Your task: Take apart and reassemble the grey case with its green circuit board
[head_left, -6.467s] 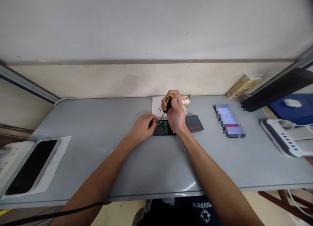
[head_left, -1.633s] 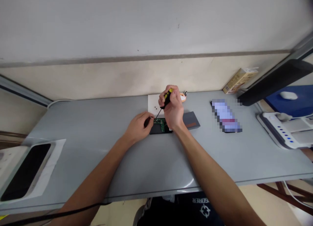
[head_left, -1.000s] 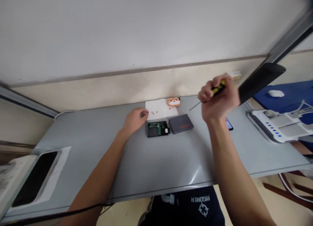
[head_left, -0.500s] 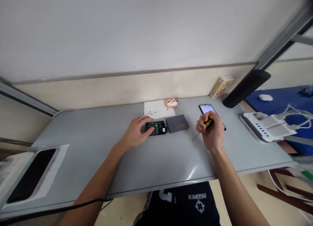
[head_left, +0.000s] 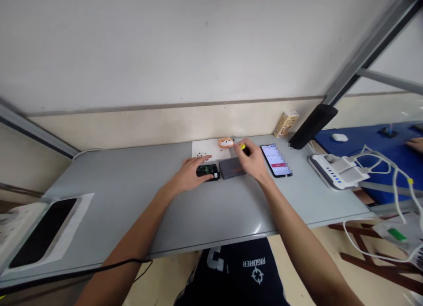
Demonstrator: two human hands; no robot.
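My left hand point(head_left: 191, 173) grips the left end of a small black device point(head_left: 209, 171), which lies open with its green circuit board showing. Thumb and fingers close round that end. My right hand point(head_left: 254, 161) is closed on a yellow-and-black screwdriver point(head_left: 243, 146), held just above the far right corner of the grey cover point(head_left: 230, 168). That cover lies beside the device on the grey table point(head_left: 205, 213). Behind them lies a white sheet point(head_left: 207, 148) with several small dark screws on it.
An orange animal-shaped trinket point(head_left: 225, 142) lies by the sheet. A lit phone point(head_left: 276, 160), a small carton point(head_left: 286, 124), a black lamp arm point(head_left: 312, 126) and a white power strip point(head_left: 332, 173) with cables are to the right. A black-screened device point(head_left: 39, 234) lies far left. Another person's hand point(head_left: 417, 143) rests on a blue mat.
My right hand lifted the screwdriver off the circuit board, swung out right toward the phone, then came back over the grey cover. My left hand moved to the sheet, then back onto the device.
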